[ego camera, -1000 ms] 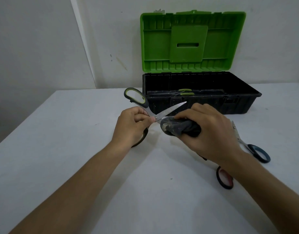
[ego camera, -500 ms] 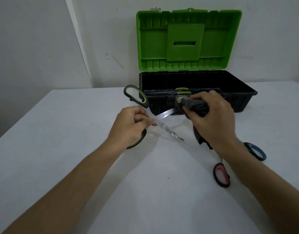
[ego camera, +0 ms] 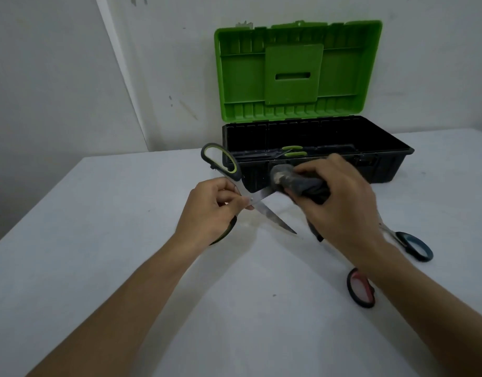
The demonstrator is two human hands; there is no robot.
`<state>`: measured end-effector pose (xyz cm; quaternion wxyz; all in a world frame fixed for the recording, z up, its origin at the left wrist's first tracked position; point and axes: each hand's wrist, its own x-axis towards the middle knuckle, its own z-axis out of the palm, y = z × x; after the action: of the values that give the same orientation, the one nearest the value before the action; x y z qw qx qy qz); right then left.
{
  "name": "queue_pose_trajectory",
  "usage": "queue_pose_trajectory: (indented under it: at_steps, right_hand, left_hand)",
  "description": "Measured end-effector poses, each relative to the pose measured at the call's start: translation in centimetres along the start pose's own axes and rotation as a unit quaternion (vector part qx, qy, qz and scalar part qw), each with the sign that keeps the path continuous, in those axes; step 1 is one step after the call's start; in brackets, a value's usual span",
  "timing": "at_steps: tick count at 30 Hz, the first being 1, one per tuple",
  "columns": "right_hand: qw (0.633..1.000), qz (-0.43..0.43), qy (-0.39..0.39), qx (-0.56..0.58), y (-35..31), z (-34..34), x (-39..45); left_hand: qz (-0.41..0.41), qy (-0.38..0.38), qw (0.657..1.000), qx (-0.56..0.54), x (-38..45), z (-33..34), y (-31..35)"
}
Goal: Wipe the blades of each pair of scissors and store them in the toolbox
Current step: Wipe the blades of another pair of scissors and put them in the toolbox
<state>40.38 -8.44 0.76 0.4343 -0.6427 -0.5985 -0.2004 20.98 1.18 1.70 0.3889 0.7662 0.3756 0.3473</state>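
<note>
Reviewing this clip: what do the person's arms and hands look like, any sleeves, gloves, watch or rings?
Both forearms are bare up to the frame edge, with no sleeves in view. The left hand and right hand wear no gloves, and no watch, bracelet or ring shows on either.

1. Left hand (ego camera: 211, 210) is pinching the green-handled scissors (ego camera: 258, 205) right at the pivot, blades spread open.
2. Right hand (ego camera: 340, 202) is gripping a dark cloth (ego camera: 297, 183) wrapped over the upper blade.
3. Toolbox (ego camera: 384, 161) is sitting open behind them, green lid (ego camera: 297, 72) standing up, with what looks like another green-handled pair (ego camera: 294, 151) lying inside.
4. Blue-handled scissors (ego camera: 414, 244) and a red handle loop (ego camera: 360, 288) are lying on the white table (ego camera: 98, 240), partly hidden by the right arm.
</note>
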Motion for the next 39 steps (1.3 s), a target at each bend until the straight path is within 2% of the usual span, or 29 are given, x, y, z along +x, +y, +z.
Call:
queue_pose_trajectory:
  at_steps: [2, 4, 9, 11, 14, 16, 19, 21, 23, 25, 28, 33, 35, 39]
  right_hand:
    - [0.998, -0.055, -0.014, -0.032, -0.7, 0.7, -0.6]
    - [0.997, -0.063, -0.018, -0.046, -0.3, 1.0, -0.6]
    - [0.998, 0.06, 0.021, -0.012, 1.9, 0.2, 0.6]
    - [0.999, 0.037, 0.017, 0.009, 1.0, 0.3, 0.5]
    - [0.999, -0.023, -0.031, 0.009, -0.7, 1.3, -0.4]
    - [0.999, -0.018, -0.05, 0.004, -0.2, 1.6, -0.5]
    - [0.996, 0.078, 0.013, 0.045, 2.0, 0.5, 0.8]
    - [0.993, 0.094, 0.053, 0.052, 2.7, -0.8, 1.5]
    - [0.996, 0.039, 0.02, 0.074, 2.0, -1.4, 1.5]
    - [0.994, -0.044, -0.056, 0.084, 0.6, -1.2, 1.1]
    - [0.979, -0.15, -0.141, 0.006, -0.2, 0.4, 0.4]
    - [0.955, -0.188, -0.224, -0.037, 1.1, 0.5, 0.4]
    - [0.954, -0.192, -0.228, -0.027, 1.5, -0.4, 0.6]
    - [0.975, -0.161, -0.153, 0.02, 0.1, -1.6, 1.3]
  left_hand:
    - [0.013, -0.017, 1.0, 0.009, 0.0, 0.0, 0.1]
    - [0.015, -0.023, 1.0, 0.014, 0.0, -0.2, 0.3]
    - [-0.03, -0.004, 0.999, -0.041, 0.2, -0.7, -0.3]
    - [-0.042, 0.008, 0.998, -0.044, 0.4, -0.4, -0.5]
    - [-0.03, 0.005, 0.999, -0.041, 0.2, 0.0, 0.0]
    - [-0.021, -0.001, 0.999, -0.037, 0.1, -0.2, 0.4]
    - [-0.023, 0.007, 0.999, -0.048, 0.0, -0.7, 0.8]
    - [-0.032, 0.01, 0.998, -0.052, 0.2, -0.9, 1.0]
    - [-0.056, 0.001, 0.997, -0.054, 0.4, -1.0, 1.0]
    - [-0.083, -0.011, 0.995, -0.055, 0.4, -1.2, 1.0]
    - [-0.096, -0.013, 0.995, -0.032, 0.3, -1.3, 1.0]
    - [-0.095, -0.019, 0.995, -0.014, 0.3, -1.7, 1.2]
    - [-0.088, -0.017, 0.996, -0.021, 0.4, -2.3, 1.3]
    - [-0.053, -0.042, 0.997, 0.043, 0.6, -2.4, 1.9]
